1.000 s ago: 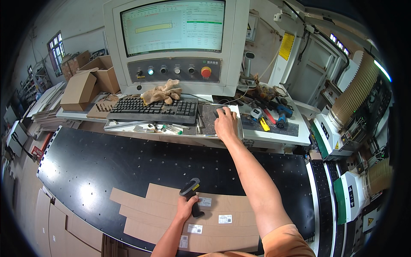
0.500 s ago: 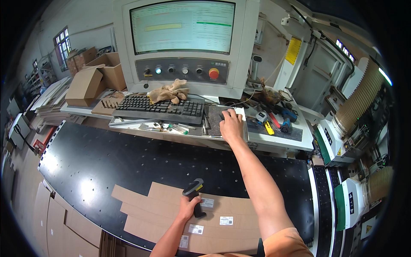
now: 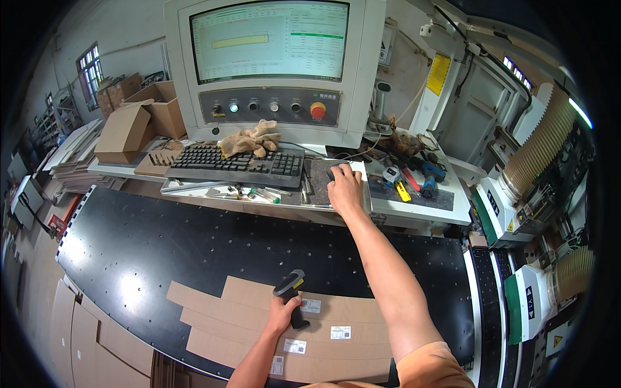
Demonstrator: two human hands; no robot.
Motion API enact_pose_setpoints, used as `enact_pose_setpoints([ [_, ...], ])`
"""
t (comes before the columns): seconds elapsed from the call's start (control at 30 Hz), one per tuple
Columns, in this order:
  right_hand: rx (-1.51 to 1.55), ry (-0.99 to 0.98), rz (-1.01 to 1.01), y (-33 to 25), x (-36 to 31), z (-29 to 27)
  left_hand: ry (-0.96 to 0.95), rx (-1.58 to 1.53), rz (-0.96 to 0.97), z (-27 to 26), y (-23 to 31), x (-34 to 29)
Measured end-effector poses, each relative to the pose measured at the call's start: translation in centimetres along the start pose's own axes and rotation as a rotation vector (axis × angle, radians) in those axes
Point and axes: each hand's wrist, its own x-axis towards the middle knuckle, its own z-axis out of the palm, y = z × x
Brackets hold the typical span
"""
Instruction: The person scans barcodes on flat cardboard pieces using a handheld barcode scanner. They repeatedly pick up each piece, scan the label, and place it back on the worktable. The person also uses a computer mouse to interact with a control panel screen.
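Note:
My left hand [image 3: 283,313] is wrapped round the handle of a black barcode scanner [image 3: 289,282] with a yellow patch on its side. Below it lie flat brown boards [image 3: 226,323] bearing several white printed labels [image 3: 341,332], edge to edge on the black bed. My right hand [image 3: 347,191] rests over a dark computer mouse [image 3: 334,171], mostly hidden under the fingers, on the ledge right of the black keyboard [image 3: 234,166]. A tan work glove [image 3: 251,140] lies on the keyboard. Above stands a lit monitor [image 3: 272,45] showing a long yellow shape.
Under the monitor sits a panel of knobs with a red stop button [image 3: 317,111]. Right of my right hand lie a tape measure [image 3: 391,174], a yellow cutter [image 3: 403,191] and a blue tool [image 3: 429,187]. An opened cardboard box [image 3: 126,132] stands left. Machine heads with hoses [image 3: 540,149] rise at right.
The view has shifted slightly, so the monitor and desk sit a little further left. Both hands keep their places on the scanner and mouse.

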Motion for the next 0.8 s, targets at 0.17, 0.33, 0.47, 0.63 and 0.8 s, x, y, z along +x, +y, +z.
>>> enact_pose_setpoints([
  [0.17,-0.018,0.009,-0.018,0.0,0.0,0.0,-0.012,0.001,0.001,-0.2,-0.3,0.1],
  [0.33,-0.020,0.030,-0.049,0.5,0.2,0.5,0.041,0.038,-0.042,0.2,0.3,0.2],
  [0.47,-0.037,0.051,-0.069,1.4,0.6,1.5,0.028,0.011,-0.040,0.3,0.6,-0.1],
  [0.63,-0.032,0.062,-0.032,1.7,1.2,2.0,0.020,0.072,-0.035,0.4,0.7,0.3],
  [0.8,-0.042,0.072,-0.036,1.5,1.2,1.9,0.033,0.240,-0.106,0.8,0.8,0.4],
])
